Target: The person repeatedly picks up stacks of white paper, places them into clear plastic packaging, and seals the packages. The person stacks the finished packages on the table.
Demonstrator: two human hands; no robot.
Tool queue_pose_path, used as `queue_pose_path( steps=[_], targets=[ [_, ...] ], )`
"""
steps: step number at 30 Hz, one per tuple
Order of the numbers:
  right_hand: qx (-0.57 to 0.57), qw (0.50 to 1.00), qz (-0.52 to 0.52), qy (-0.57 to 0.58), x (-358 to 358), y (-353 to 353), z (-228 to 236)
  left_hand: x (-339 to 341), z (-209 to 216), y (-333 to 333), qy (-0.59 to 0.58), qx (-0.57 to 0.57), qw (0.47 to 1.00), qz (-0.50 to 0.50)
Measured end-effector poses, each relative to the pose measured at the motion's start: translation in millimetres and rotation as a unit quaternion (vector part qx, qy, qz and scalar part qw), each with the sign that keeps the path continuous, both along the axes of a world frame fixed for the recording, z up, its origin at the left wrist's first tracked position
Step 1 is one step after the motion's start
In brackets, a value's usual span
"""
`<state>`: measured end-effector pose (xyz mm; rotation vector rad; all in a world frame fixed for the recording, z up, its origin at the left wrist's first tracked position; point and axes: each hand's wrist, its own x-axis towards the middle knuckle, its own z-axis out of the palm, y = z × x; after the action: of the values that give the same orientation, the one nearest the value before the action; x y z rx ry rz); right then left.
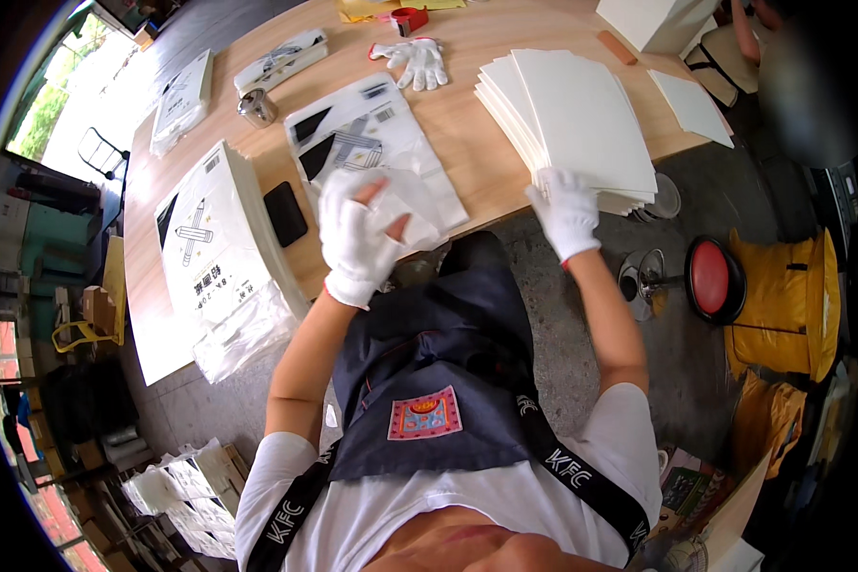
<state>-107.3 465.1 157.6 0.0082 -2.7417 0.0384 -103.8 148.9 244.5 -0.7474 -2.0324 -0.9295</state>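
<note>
My left hand (357, 238), in a white glove with bare thumb and fingertip showing, is at the near end of a clear printed plastic bag (415, 153). Its thumb and finger are apart, with the loose clear film of the bag beside them. My right hand (569, 214), fully gloved in white, touches the near edge of a fanned stack of white paper sheets (572, 114). The right fingers lie against the stack's edge, thumb spread away; they are slightly blurred. A thick pile of printed plastic packs (214, 224) lies to the left of my left hand.
Beside the pile lies a black phone (285, 214). Farther off are a metal tin (256, 108), more bagged packs (281, 59), a spare glove (412, 63) and a red tape dispenser (409, 19). A red-topped stool (713, 278) stands right. Another person sits at the far right.
</note>
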Motion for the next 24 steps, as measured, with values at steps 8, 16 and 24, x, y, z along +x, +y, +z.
queue_pose_path(
  steps=[8,16,24],
  targets=[
    [0.088,0.99,0.103,0.032,-30.7,92.4,-32.4,13.7,-43.2,79.6,-0.254,-0.012,0.947,-0.199],
    [-0.018,0.965,0.259,0.027,51.6,-16.0,48.3,-29.8,-138.5,128.4,-0.718,0.398,0.455,-0.345],
    [-0.565,0.822,0.012,0.064,80.6,51.0,-41.6,-26.1,-121.2,58.0,-0.718,0.059,0.676,-0.153]
  ],
)
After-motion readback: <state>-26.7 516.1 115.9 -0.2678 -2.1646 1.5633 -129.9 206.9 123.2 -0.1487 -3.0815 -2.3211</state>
